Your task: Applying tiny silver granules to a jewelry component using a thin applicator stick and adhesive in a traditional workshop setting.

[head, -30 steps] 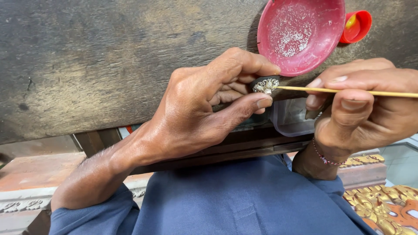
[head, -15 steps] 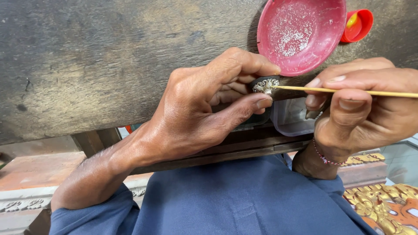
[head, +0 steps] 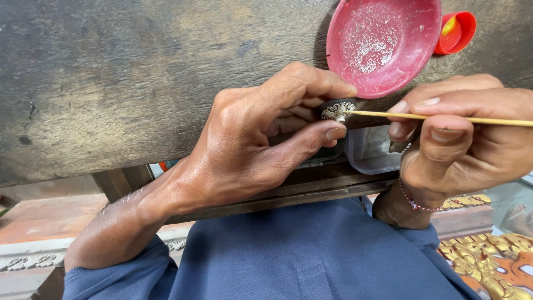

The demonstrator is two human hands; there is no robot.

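My left hand pinches a small ornament just below the red dish; my right hand grips a thin stick touching it.

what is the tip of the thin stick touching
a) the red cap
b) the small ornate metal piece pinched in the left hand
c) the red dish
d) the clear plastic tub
b: the thin stick held by the right hand ends on the ornate metal piece, which the left hand pinches just below the red dish.
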